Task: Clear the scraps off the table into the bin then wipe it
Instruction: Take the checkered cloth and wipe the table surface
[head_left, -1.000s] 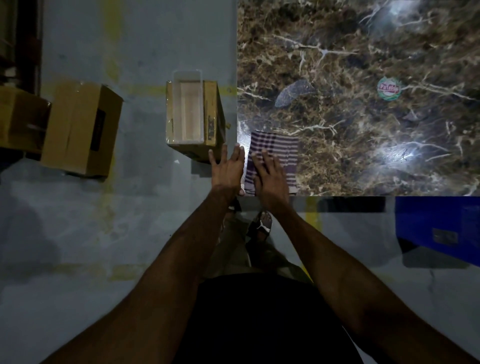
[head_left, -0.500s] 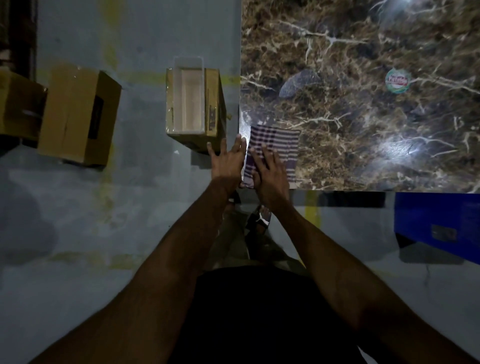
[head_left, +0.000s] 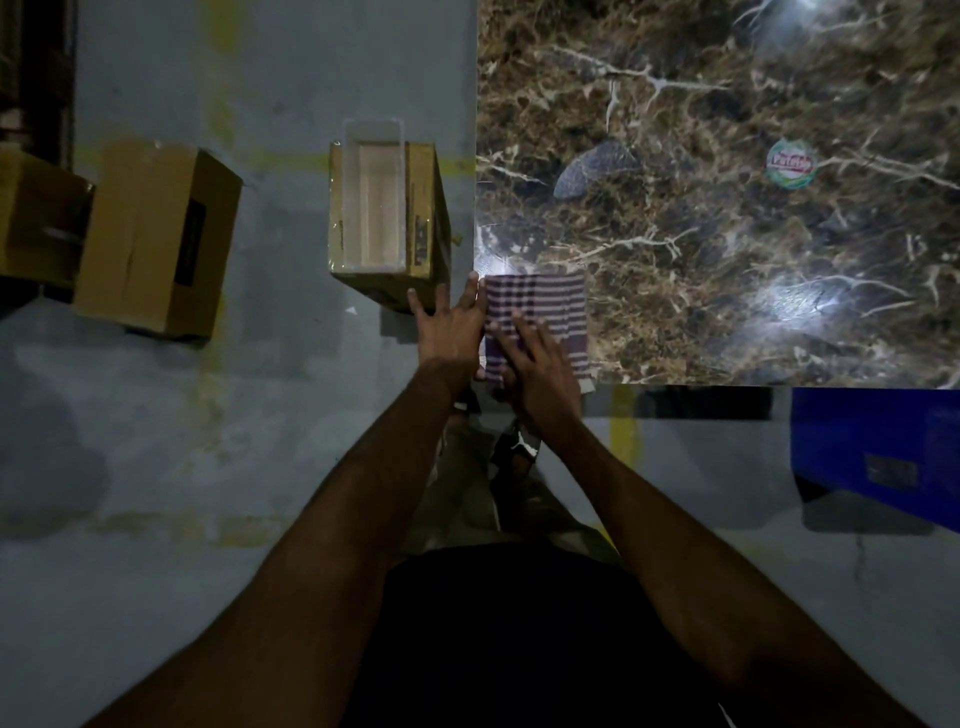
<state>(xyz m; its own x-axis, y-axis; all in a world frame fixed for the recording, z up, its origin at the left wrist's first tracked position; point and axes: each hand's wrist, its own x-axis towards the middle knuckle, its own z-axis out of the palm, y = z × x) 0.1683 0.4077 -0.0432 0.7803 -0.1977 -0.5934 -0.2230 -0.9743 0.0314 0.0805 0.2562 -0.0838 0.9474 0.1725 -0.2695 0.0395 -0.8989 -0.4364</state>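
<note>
Right hand (head_left: 540, 369) presses striped cloth (head_left: 540, 301) on table (head_left: 727, 260)

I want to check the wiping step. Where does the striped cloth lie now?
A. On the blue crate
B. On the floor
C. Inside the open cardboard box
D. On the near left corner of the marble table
D: the striped cloth lies flat on the marble table at its near left corner, under the right hand.

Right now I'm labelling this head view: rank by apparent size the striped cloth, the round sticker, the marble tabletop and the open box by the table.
1. marble tabletop
2. open box
3. striped cloth, partly covered by the right hand
4. round sticker
The box sits lower, farther from the camera, so its true size is unsure.
</note>
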